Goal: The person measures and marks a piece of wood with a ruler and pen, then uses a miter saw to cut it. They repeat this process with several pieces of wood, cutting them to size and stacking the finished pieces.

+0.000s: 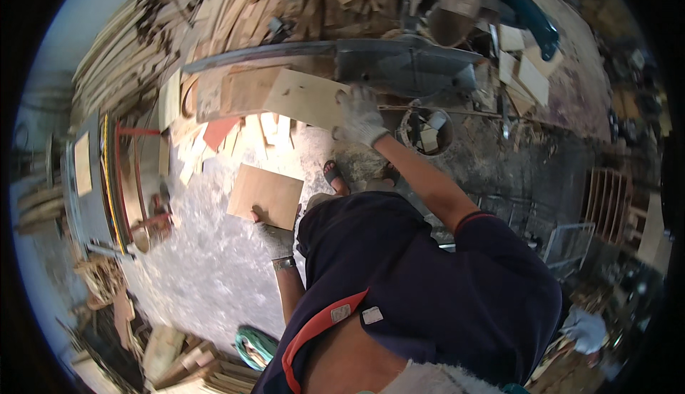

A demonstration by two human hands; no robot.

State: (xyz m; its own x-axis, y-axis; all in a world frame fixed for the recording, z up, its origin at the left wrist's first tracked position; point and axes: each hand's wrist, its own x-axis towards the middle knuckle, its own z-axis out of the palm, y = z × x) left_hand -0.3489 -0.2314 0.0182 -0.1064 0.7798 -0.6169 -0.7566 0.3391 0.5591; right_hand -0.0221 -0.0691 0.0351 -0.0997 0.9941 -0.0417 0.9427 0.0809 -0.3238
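Observation:
My left hand [273, 240], in a pale work glove with bare fingertips, grips a square light-brown plywood piece [270, 193] by its near edge, the thumb lying on top. The piece is held out above the floor to my left. My right hand [361, 117], gloved too, reaches forward to the right end of a larger pale plywood sheet [303, 99]. Its fingers are bent around that end. The sheet lies tilted over a brown board [246, 91] on the low bench in front of me.
A long grey metal beam [264, 54] runs behind the sheet, before piled timber [250, 2]. Wood offcuts [193, 153] litter the floor beneath the bench. A round bin [437, 136] with scraps stands right of my right hand. At the left is a red-framed stand [139, 180].

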